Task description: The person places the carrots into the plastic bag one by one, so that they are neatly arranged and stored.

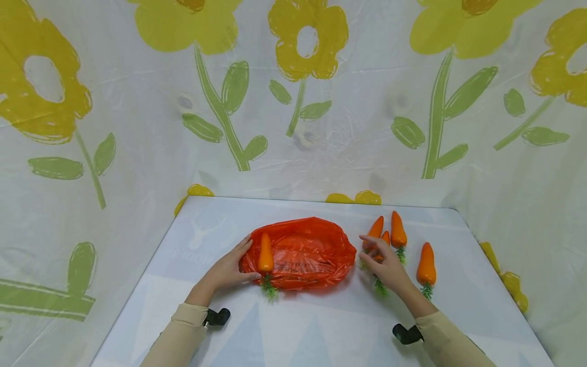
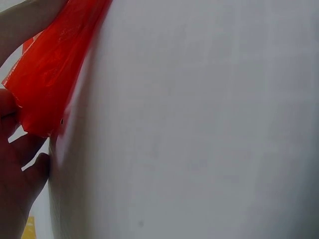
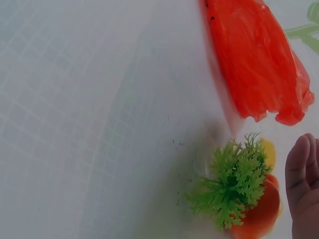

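Observation:
A red plastic bag (image 1: 304,250) lies spread with its mouth wide on the table. One carrot (image 1: 265,255) is at its left side, its green top (image 1: 268,288) hanging over the front rim. My left hand (image 1: 229,267) holds the bag's left end, thumb at the front and fingers behind; the left wrist view shows the red plastic (image 2: 52,69) between them. My right hand (image 1: 384,262) is right of the bag, thumb and fingers parted, over a cluster of carrots (image 1: 374,229) that it partly hides. In the right wrist view, a leafy carrot top (image 3: 234,184) is beside the fingers (image 3: 301,172).
Behind the right hand lies a carrot (image 1: 398,229), and another carrot (image 1: 426,262) rests farther right. The white table (image 1: 275,331) ends at a flower-printed curtain (image 1: 348,153) that also hangs along both sides.

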`<move>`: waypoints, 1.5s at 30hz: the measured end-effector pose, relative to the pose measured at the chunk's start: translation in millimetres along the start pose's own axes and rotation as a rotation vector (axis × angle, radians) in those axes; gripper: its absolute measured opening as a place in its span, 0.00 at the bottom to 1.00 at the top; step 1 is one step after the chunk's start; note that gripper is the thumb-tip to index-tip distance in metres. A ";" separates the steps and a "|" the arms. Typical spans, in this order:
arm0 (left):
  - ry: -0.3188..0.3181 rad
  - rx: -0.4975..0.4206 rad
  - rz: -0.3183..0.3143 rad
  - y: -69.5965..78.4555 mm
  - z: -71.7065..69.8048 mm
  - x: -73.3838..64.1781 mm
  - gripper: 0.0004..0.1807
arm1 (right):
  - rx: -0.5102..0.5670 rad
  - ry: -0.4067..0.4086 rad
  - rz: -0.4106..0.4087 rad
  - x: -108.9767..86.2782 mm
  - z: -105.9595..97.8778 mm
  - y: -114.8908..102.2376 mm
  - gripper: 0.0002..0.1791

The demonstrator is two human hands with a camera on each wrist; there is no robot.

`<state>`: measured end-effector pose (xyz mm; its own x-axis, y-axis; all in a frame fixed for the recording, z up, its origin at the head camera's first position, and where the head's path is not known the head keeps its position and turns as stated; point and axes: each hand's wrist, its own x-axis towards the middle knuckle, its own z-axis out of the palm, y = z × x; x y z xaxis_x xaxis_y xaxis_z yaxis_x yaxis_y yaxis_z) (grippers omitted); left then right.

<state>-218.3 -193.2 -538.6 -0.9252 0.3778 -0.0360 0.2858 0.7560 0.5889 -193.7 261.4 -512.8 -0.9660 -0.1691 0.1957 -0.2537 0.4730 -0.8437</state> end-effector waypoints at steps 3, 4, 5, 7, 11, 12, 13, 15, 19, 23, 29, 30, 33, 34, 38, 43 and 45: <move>0.002 0.002 0.004 -1.0 0.4 -0.1 0.60 | -0.009 0.015 0.019 -1.8 -2.5 0.5 0.28; 0.003 0.003 0.006 -1.3 0.5 -0.1 0.60 | -0.011 0.022 0.028 -2.4 -3.6 0.2 0.28; 0.003 0.004 0.007 -1.5 0.5 -0.1 0.60 | -0.023 0.030 0.034 -2.9 -4.7 0.3 0.28; 0.003 0.001 0.008 -1.7 0.6 -0.1 0.60 | -0.054 0.043 0.050 -3.6 -6.6 1.3 0.27; 0.000 -0.006 0.006 -1.2 0.3 -0.4 0.60 | -0.075 0.055 0.076 -5.5 -10.0 4.7 0.25; 0.001 -0.005 0.009 -1.2 0.2 -0.6 0.60 | -0.075 0.057 0.084 -6.1 -10.6 5.6 0.25; 0.002 -0.003 0.012 -1.3 0.2 -0.6 0.60 | -0.072 0.057 0.089 -7.0 -11.4 5.9 0.26; 0.007 0.003 0.021 -1.8 0.2 -0.6 0.60 | -0.073 0.061 0.094 -8.9 -12.8 6.8 0.26; 0.016 0.016 0.044 -2.7 0.1 -0.5 0.61 | -0.089 0.079 0.111 -12.7 -15.4 9.0 0.26; 0.017 0.016 0.047 -2.7 0.1 -0.7 0.61 | -0.111 0.096 0.121 -14.7 -18.3 13.4 0.26; 0.013 0.011 0.039 -2.5 0.3 -0.6 0.61 | -0.137 0.112 0.113 -17.6 -22.5 15.8 0.25; 0.014 0.011 0.038 -2.7 0.4 -0.5 0.60 | -0.139 0.115 0.114 -18.2 -23.1 16.2 0.25; 0.012 0.008 0.035 -2.9 0.8 -0.2 0.60 | -0.137 0.111 0.116 -20.0 -24.9 17.4 0.25; 0.013 0.008 0.035 -3.2 0.9 -0.2 0.60 | -0.139 0.112 0.116 -20.7 -25.4 18.3 0.25; 0.010 0.004 0.030 -3.3 1.2 0.0 0.60 | -0.161 0.123 0.127 -22.4 -27.9 21.5 0.26; 0.010 0.004 0.029 -3.3 1.5 0.1 0.60 | -0.180 0.127 0.190 -23.3 -31.9 22.9 0.27; 0.010 0.005 0.028 -3.2 1.6 0.0 0.60 | -0.174 0.124 0.217 -23.7 -32.6 23.7 0.28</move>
<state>-218.8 -194.8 -541.8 -0.9193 0.3934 -0.0112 0.3128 0.7477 0.5857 -178.5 304.7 -521.1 -0.9946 0.0544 0.0889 -0.0349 0.6296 -0.7761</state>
